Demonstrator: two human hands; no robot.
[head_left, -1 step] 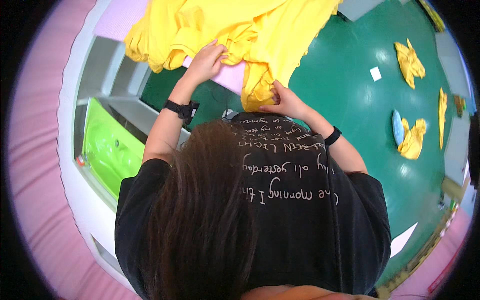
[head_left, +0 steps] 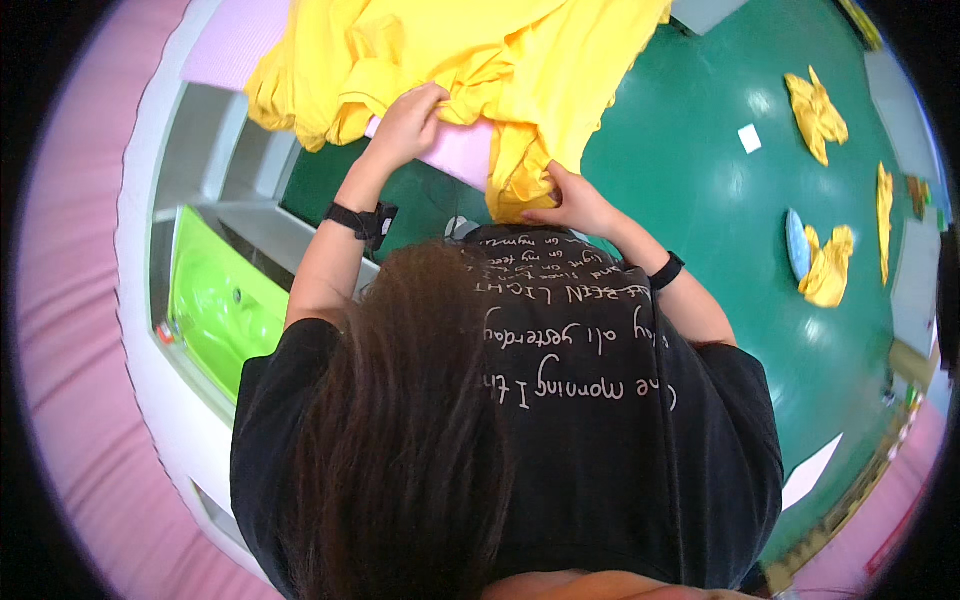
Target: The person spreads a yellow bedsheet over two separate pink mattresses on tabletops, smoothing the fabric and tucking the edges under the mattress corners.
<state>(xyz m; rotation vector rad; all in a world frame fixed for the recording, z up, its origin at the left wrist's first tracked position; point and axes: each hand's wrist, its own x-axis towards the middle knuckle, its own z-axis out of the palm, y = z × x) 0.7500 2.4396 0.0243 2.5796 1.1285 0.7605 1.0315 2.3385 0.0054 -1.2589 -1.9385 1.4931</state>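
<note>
A large, rumpled yellow cloth (head_left: 430,45) is spread at the top of the view, over a pink ribbed mat (head_left: 235,45). My left hand (head_left: 405,128) has its fingers curled on a gathered fold along the cloth's near edge; the fingertips are partly hidden in the folds. One narrower part of the cloth hangs down toward my body, bunched like a sleeve or corner. At its lower end my right hand (head_left: 575,203) grips it, thumb below and fingers partly inside the fabric. The exact kind of cloth cannot be told.
On the green floor (head_left: 690,210) at right lie several smaller yellow cloth pieces (head_left: 818,112), a blue piece (head_left: 797,243) and a white square (head_left: 749,139). To the left stand white open shelving (head_left: 195,145) and a bright green tub (head_left: 215,290). A pink padded edge (head_left: 75,300) runs down the far left.
My left fingers have curled in further on the fold. The view has shifted slightly. My right hand keeps its hold on the hanging part.
</note>
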